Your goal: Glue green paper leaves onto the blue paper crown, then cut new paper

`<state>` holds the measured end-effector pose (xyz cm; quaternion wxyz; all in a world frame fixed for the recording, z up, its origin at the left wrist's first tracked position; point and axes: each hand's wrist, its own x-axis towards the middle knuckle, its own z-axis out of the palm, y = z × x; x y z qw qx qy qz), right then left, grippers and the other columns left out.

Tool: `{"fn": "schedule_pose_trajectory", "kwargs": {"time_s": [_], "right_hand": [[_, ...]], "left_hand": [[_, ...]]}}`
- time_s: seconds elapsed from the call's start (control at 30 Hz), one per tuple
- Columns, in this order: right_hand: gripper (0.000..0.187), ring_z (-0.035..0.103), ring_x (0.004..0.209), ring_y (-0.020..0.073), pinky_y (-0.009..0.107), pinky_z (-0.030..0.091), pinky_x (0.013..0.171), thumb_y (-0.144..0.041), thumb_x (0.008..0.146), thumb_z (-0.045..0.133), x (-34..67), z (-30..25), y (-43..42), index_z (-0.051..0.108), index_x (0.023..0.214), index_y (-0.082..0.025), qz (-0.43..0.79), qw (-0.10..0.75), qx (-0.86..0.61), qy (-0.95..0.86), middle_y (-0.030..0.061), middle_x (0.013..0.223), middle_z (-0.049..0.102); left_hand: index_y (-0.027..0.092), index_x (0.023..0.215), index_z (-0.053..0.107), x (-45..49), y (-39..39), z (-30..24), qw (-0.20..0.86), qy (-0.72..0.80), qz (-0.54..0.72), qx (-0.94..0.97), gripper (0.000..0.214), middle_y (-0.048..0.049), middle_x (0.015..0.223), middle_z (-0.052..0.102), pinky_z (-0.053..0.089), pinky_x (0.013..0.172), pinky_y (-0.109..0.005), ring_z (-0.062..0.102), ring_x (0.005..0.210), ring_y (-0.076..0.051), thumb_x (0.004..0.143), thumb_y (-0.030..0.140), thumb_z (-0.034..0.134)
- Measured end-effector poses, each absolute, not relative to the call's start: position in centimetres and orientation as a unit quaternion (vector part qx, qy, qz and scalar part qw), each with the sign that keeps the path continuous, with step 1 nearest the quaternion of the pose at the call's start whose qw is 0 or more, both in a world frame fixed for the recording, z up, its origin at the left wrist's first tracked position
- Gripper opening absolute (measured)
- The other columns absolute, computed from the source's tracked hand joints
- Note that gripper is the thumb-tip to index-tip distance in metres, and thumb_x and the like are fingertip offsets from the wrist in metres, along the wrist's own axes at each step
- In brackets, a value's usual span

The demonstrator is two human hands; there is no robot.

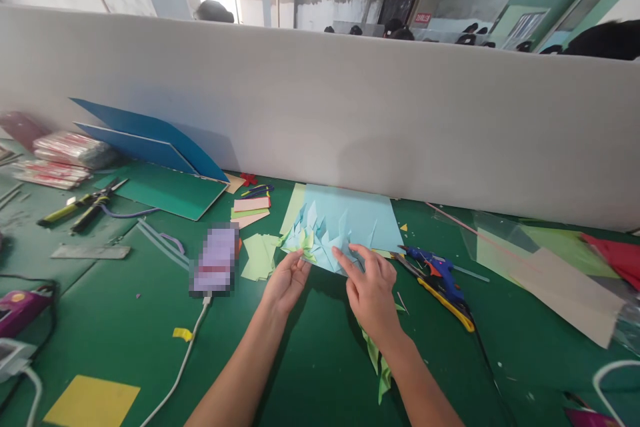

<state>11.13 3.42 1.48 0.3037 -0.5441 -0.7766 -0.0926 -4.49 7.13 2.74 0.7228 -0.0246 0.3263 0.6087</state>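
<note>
far left, between nine and ten o'clock from the folded paper piece (327, 255), plastic-wrapped packets (65, 157) are piled on the green table (150, 307). at nine lie pliers (83, 210) with yellow-and-black handles and a flat metal strip (90, 252); a yellow sheet (93, 401) lies at eight. at ten, blue boards (145, 147) stand tilted beside a flat green board (170, 197). nearer, at nine, is a blurred-out lilac object (215, 257) with a white cable (191, 340), then some pale green paper pieces (257, 259).

the left hand (289, 278), palm turned up, is at seven to eight o'clock, thumb and fingers closed on the folded piece's lower left edge. that piece is mid-view, light blue with pale green bits and many pointed peaks, in front of a flat light blue sheet (355, 203) at one o'clock. the right hand (373, 283), at four, has its index fingertip on the piece and its other fingers bent; i can't tell whether it pinches anything.

green paper strips (384, 377) lie at five, partly behind the right forearm. right of that hand, between three and four, a blue glue gun (443, 273) rests beside a yellow-handled tool (447, 303).
</note>
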Motion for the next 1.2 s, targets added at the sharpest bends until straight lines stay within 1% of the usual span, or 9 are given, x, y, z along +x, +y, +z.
{"fn": "schedule_pose_trajectory", "kwargs": {"time_s": [0.13,0.2,0.3,0.4,0.47,0.6,0.83,1.03,1.2], "right_hand": [[0.053,0.049,0.108,0.027,0.046,0.038,0.086,-0.007,0.088,0.036,11.1,1.4,3.4,0.044,0.132,-0.035,-0.079,0.302,-0.54,-0.782,0.0082,0.118,0.052],[0.045,0.048,0.111,0.0268,0.046,0.038,0.089,-0.018,0.091,0.042,11.7,1.4,3.4,0.041,0.133,-0.034,-0.049,0.3,-0.527,-0.793,0.0087,0.121,0.05],[0.049,0.048,0.111,0.0269,0.045,0.039,0.091,-0.037,0.088,0.05,13.8,1.3,3.5,0.037,0.135,-0.03,0.001,0.31,-0.525,-0.792,0.0107,0.125,0.047],[0.043,0.049,0.11,0.0295,0.048,0.042,0.087,-0.045,0.087,0.048,17.5,1.1,3.5,0.047,0.124,-0.023,0.001,0.363,-0.594,-0.718,0.0122,0.117,0.051],[0.04,0.055,0.096,0.0283,0.045,0.047,0.078,-0.049,0.084,0.046,20.1,0.8,3.3,0.055,0.11,-0.019,0.015,0.391,-0.641,-0.66,0.0125,0.103,0.056],[0.039,0.059,0.076,0.0218,0.034,0.05,0.062,-0.05,0.083,0.044,22.7,0.3,2.1,0.056,0.103,-0.018,0.101,0.371,-0.72,-0.577,0.0103,0.093,0.06],[0.035,0.06,0.077,0.0232,0.037,0.051,0.066,-0.046,0.082,0.043,22.1,0.2,1.7,0.06,0.098,-0.02,0.079,0.356,-0.712,-0.601,0.0109,0.094,0.062],[0.051,0.057,0.093,0.0351,0.047,0.047,0.077,-0.047,0.079,0.036,25.3,0.4,2.9,0.06,0.105,-0.009,-0.048,0.249,-0.794,-0.553,0.0216,0.098,0.061],[0.063,0.061,0.091,0.0338,0.04,0.049,0.071,-0.054,0.075,0.042,27.0,-0.9,4.3,0.055,0.114,-0.007,0.062,0.181,-0.833,-0.519,0.0218,0.103,0.064]], "left_hand": [[0.01,0.092,0.06,-4.6,7.2,2.8,0.722,0.327,0.609,-0.032,0.022,-0.0001,0.057,0.063,0.056,0.062,-0.019,0.063,0.05,-0.01,0.083,-0.004,0.046],[0.009,0.097,0.059,-4.6,7.2,2.9,0.72,0.327,0.611,-0.035,0.024,-0.0016,0.062,0.066,0.057,0.064,-0.019,0.065,0.052,-0.011,0.083,-0.004,0.044],[0.008,0.104,0.058,-4.7,7.3,3.0,0.715,0.32,0.621,-0.043,0.027,-0.0062,0.074,0.07,0.057,0.065,-0.02,0.068,0.06,-0.012,0.084,-0.004,0.043],[0.006,0.105,0.057,-4.8,7.4,3.0,0.706,0.314,0.632,-0.058,0.028,-0.0086,0.078,0.071,0.057,0.062,-0.019,0.069,0.061,-0.013,0.085,-0.004,0.042],[0.006,0.104,0.058,-4.9,7.5,3.0,0.701,0.32,0.633,-0.069,0.028,-0.0092,0.079,0.072,0.057,0.06,-0.018,0.068,0.059,-0.012,0.084,-0.004,0.042],[0.007,0.103,0.059,-4.9,7.7,2.8,0.7,0.324,0.631,-0.077,0.027,-0.0099,0.081,0.072,0.058,0.061,-0.02,0.069,0.06,-0.013,0.084,-0.004,0.044],[0.008,0.105,0.058,-4.9,7.6,2.8,0.707,0.321,0.627,-0.069,0.029,-0.0082,0.077,0.072,0.058,0.062,-0.019,0.07,0.065,-0.014,0.085,-0.004,0.042],[0.008,0.106,0.059,-4.9,7.5,3.0,0.711,0.32,0.621,-0.078,0.028,-0.0087,0.081,0.072,0.058,0.063,-0.019,0.07,0.062,-0.013,0.084,-0.004,0.045],[0.008,0.105,0.06,-5.0,7.4,2.8,0.713,0.32,0.618,-0.081,0.027,-0.0096,0.081,0.072,0.058,0.062,-0.019,0.069,0.061,-0.013,0.084,-0.003,0.046]]}}
